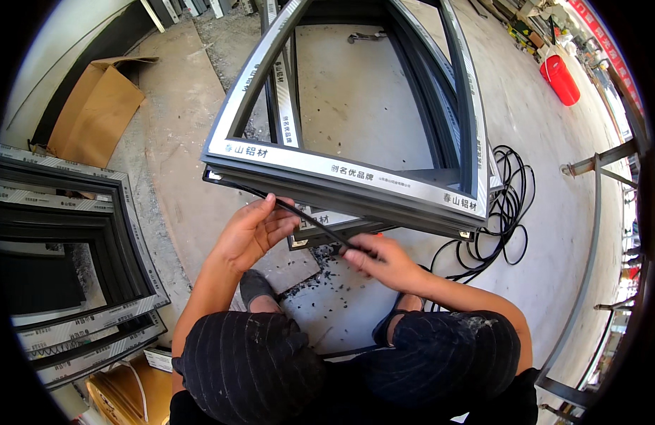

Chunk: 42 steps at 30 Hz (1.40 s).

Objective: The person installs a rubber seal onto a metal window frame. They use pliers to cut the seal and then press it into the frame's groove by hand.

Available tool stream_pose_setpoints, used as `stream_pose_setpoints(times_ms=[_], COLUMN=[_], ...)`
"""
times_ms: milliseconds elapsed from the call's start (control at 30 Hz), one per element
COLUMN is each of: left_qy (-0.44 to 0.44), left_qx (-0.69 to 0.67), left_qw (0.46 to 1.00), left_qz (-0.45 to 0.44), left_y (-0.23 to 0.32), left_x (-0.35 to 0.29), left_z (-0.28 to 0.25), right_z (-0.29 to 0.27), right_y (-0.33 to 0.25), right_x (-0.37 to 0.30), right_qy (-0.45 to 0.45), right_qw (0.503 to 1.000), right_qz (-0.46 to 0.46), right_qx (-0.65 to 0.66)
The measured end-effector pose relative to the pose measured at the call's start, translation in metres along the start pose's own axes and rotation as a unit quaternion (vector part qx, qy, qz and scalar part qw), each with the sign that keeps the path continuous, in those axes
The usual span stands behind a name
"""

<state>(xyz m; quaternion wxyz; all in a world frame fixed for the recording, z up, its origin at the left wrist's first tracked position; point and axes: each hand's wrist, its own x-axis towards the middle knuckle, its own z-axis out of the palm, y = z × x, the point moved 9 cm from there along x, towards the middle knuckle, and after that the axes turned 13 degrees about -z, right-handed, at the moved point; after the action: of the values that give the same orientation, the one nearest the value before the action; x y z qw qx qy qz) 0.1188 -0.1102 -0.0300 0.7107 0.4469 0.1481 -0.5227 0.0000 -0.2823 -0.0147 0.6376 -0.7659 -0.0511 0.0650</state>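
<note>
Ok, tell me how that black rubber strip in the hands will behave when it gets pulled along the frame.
The black rubber strip is probably floppy: it runs thin and slightly bowed between the left hand and right hand. It looks light, since fingertips alone carry it. The loose black coil on the floor suggests it curls and may tangle. The window frame seems rigid by contrast.

Concrete floor (554, 234), dusty. On it: stacked grey window frames (356, 170) centre, 1 further frame stack (72, 269) left, flattened cardboard (93, 110), coiled black cable (508, 212), red container (560, 79), dark debris (320, 273).
</note>
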Motion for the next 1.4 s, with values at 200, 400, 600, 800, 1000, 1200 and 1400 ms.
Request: stream_pose_setpoints(times_ms=[200, 400, 600, 800, 1000, 1200, 1400], left_qy=[0.065, 0.054, 0.063, 0.093, 0.033, 0.034, 0.025], left_qx=[0.226, 0.303, 0.342, 0.486, 0.658, 0.702, 0.688], left_qw=[0.972, 0.942, 0.922, 0.837, 0.632, 0.581, 0.631], left_qz=[0.009, 0.13, 0.169, 0.235, 0.408, 0.411, 0.358], left_y=[-0.005, 0.013, 0.014, 0.024, 0.024, -0.001, -0.013], left_x=[0.001, -0.004, -0.005, -0.014, -0.029, -0.028, -0.018], left_z=[-0.003, 0.029, 0.042, 0.071, 0.136, 0.148, 0.14], right_z=[-0.055, -0.053, -0.052, -0.049, -0.049, -0.044, -0.037], right_y=[-0.038, -0.041, -0.043, -0.043, -0.041, -0.023, -0.018], right_x=[-0.003, 0.001, 0.001, 0.003, 0.0, -0.007, -0.012], right_qy=[0.165, 0.169, 0.174, 0.193, 0.2, 0.186, 0.163], right_qw=[0.932, 0.896, 0.887, 0.87, 0.889, 0.971, 0.98], right_qz=[-0.117, -0.149, -0.147, -0.162, -0.145, -0.082, -0.101], right_qx=[-0.302, -0.382, -0.402, -0.423, -0.386, -0.126, -0.056])
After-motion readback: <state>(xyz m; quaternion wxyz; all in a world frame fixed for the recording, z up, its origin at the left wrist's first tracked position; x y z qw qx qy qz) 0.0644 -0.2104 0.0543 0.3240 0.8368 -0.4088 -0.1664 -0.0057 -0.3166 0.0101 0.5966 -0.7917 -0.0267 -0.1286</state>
